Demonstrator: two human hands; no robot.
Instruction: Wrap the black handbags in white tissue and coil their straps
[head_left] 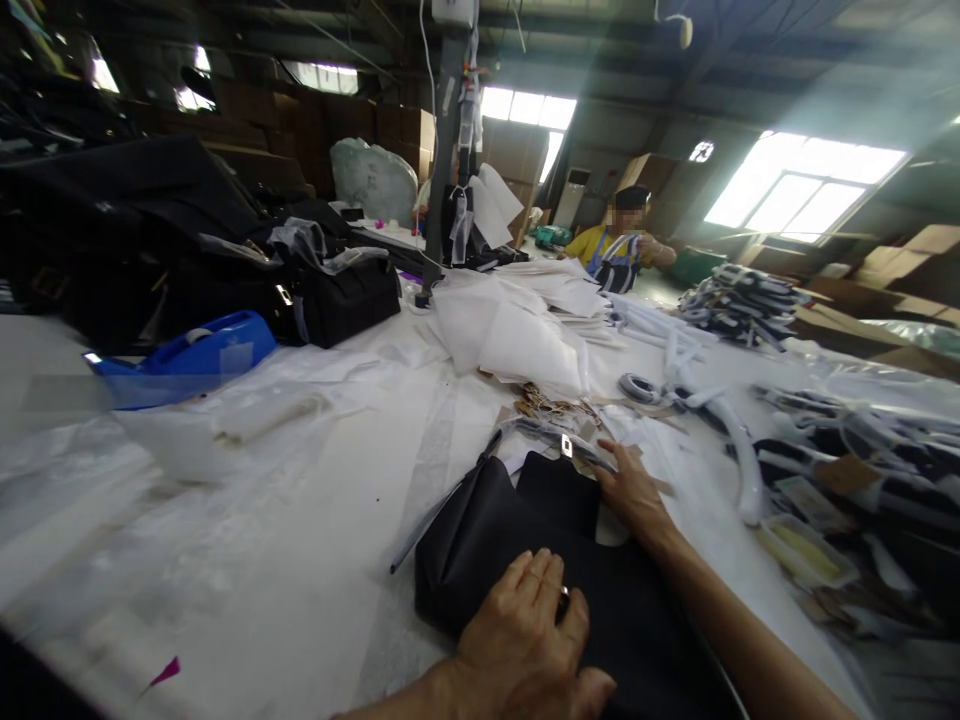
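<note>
A black handbag [555, 560] lies on its side on the white table in front of me. Its flap strap carries a small silver metal clasp [567, 446], and a handle wrapped in clear plastic [532, 428] curves out beyond the top edge. My left hand [525, 625] rests flat on the bag's front panel, fingers stretched forward, a ring on one finger. At the bag's upper right edge, my right hand [628, 488] reaches out with its fingers extended, touching the edge near the handle's end. The undersides of both hands are hidden.
A blue tape dispenser [195, 355] stands at left, before piled black bags [330, 295]. White sheets [517, 330] are stacked beside a metal post [444, 150]. Wrapped straps [739, 300] and a plastic container [806, 550] lie right. A co-worker in yellow [619, 245] stands across.
</note>
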